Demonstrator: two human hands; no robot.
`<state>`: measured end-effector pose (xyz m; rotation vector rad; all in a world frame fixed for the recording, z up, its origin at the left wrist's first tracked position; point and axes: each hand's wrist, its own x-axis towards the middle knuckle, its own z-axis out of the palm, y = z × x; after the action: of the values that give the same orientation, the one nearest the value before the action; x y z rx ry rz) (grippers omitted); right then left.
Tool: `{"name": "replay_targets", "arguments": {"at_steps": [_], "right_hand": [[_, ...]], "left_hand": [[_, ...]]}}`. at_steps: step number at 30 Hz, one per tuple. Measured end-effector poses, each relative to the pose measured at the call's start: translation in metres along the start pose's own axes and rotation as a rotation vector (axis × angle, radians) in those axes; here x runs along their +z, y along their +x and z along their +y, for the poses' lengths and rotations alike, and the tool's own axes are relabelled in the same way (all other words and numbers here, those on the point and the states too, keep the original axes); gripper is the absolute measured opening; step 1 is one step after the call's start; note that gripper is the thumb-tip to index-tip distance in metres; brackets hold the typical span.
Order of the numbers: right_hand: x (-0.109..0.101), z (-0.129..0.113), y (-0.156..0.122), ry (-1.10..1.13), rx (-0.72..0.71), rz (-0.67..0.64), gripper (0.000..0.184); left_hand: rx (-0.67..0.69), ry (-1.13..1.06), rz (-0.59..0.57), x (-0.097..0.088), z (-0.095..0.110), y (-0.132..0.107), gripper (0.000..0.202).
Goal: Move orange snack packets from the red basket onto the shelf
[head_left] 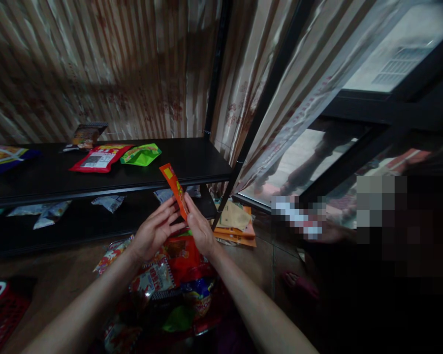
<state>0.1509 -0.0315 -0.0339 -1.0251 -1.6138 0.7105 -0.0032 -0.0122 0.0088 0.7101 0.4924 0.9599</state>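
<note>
Both my hands hold a narrow orange snack packet (174, 188) upright in front of the black shelf (192, 167). My left hand (153, 231) has its fingers stretched along the packet's lower left side. My right hand (200, 228) pinches the packet's lower right edge with closed fingers. Below my hands lies a heap of colourful snack bags (170, 285) on the floor.
On the top shelf lie a red packet (100, 157), a green packet (141, 154), a dark packet (86, 135) and a blue-yellow bag (3, 157). Silvery packets (109, 202) sit on the lower shelf. Flat orange and tan packets (236, 223) lie by the shelf leg. A red basket (0, 309) is at left.
</note>
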Motion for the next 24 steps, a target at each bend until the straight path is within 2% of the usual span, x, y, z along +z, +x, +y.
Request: {"name": "replay_targets", "arguments": {"at_steps": [3, 6, 8, 13, 16, 21, 24], "right_hand": [[-0.001, -0.001, 0.0, 0.074, -0.026, -0.037, 0.063], [-0.003, -0.004, 0.001, 0.075, -0.013, -0.072, 0.081], [-0.005, -0.007, 0.001, 0.06, 0.005, -0.056, 0.083], [-0.009, -0.008, 0.001, 0.216, 0.03, 0.052, 0.055], [-0.009, -0.005, 0.003, 0.415, 0.129, 0.156, 0.043], [-0.01, -0.001, 0.006, 0.837, 0.395, 0.335, 0.036], [-0.014, -0.001, 0.009, 0.976, 0.457, 0.334, 0.033]], "left_hand": [[-0.001, -0.047, -0.003, -0.004, -0.002, 0.002, 0.042], [-0.005, -0.058, -0.008, -0.005, -0.002, 0.002, 0.04], [-0.015, -0.046, -0.021, -0.004, -0.001, 0.001, 0.04], [0.007, 0.038, -0.102, -0.002, 0.001, -0.003, 0.045], [0.029, 0.107, -0.129, -0.004, 0.0, -0.004, 0.046], [0.046, 0.171, -0.073, -0.007, -0.001, -0.004, 0.044], [0.069, 0.186, -0.017, -0.005, 0.002, -0.003, 0.041]]}}
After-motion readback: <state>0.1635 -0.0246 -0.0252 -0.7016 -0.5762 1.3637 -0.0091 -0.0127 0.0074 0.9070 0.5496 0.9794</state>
